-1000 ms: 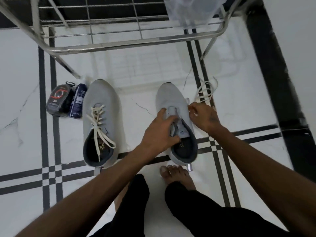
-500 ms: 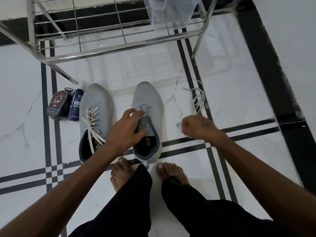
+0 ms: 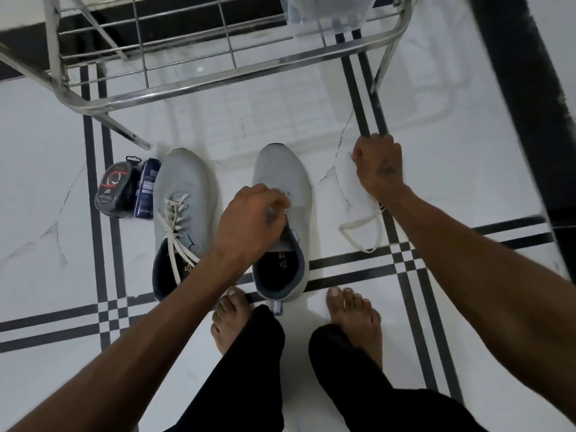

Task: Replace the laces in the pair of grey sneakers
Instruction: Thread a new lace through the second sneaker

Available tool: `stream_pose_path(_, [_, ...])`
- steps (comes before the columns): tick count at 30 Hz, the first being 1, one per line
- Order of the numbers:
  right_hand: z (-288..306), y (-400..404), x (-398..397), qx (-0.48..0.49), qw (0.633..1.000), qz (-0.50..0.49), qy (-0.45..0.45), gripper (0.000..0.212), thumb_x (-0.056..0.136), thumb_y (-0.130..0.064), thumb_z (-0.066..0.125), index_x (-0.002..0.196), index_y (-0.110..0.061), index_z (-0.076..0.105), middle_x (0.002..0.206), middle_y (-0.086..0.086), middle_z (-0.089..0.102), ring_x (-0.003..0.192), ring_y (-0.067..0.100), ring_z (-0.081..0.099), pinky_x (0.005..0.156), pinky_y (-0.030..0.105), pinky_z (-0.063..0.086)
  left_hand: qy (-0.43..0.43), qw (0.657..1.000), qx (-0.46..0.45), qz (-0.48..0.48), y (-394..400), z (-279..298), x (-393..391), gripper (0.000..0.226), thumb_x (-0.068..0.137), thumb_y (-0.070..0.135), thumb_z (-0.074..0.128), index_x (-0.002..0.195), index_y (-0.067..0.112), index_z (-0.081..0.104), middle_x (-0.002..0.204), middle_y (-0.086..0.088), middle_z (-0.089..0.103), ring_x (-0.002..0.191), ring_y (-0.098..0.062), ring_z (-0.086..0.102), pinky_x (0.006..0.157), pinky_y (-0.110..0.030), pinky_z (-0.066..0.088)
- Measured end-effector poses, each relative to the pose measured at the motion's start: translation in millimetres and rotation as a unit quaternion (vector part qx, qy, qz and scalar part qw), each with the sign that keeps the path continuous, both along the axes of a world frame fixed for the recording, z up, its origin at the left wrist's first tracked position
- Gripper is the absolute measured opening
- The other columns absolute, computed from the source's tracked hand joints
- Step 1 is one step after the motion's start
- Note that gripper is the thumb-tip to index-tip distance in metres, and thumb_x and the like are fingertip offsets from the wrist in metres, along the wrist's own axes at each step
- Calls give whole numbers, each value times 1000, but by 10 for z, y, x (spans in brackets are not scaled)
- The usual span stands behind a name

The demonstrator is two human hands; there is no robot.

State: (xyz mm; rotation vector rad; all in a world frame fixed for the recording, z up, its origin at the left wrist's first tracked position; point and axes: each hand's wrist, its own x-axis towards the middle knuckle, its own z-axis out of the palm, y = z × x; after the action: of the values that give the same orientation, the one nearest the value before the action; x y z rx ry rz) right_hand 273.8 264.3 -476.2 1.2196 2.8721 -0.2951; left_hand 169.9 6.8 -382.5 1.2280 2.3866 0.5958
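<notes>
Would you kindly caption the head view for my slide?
Left hand steadies the unlaced sneaker while the right hand holds its pulled-out lace.

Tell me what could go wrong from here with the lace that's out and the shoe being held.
1. The right hand has its grip on the loose white lace, whose loop trails on the floor near the bare right foot; it could snag there.
2. The left hand holds only the tongue area of the unlaced sneaker, which may slide on the glossy tile.
</notes>
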Motion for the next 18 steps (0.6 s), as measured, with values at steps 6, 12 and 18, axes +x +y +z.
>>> stream_pose_path(6, [530, -632, 164, -281, 926, -44, 250, 6, 97, -23, 56, 94, -23, 62, 81, -12, 66, 77, 3, 63, 68, 21, 50, 64, 997, -47, 26, -78, -112, 13, 17, 88, 20, 68, 103, 20, 75, 110, -2, 64, 104, -27, 54, 88, -38, 44])
stream_pose_path(12, [536, -985, 47, -290, 945, 63, 139, 7, 91, -17, 67, 92, -18, 73, 85, -11, 65, 78, 4, 56, 75, 25, 47, 52, 996, -66, 31, 110, -240, -59, 26, 91, 26, 63, 114, 20, 73, 118, -8, 61, 108, -33, 52, 91, -44, 45])
stream_pose_path(18, [398, -1070, -48, -293, 947, 58, 121, 8, 93, -13, 64, 93, -13, 73, 93, -3, 68, 84, 8, 56, 73, 21, 42, 35, 995, -88, 31, 154, -360, -96, 28, 93, 29, 61, 118, 26, 72, 126, -5, 55, 114, -31, 48, 96, -42, 43])
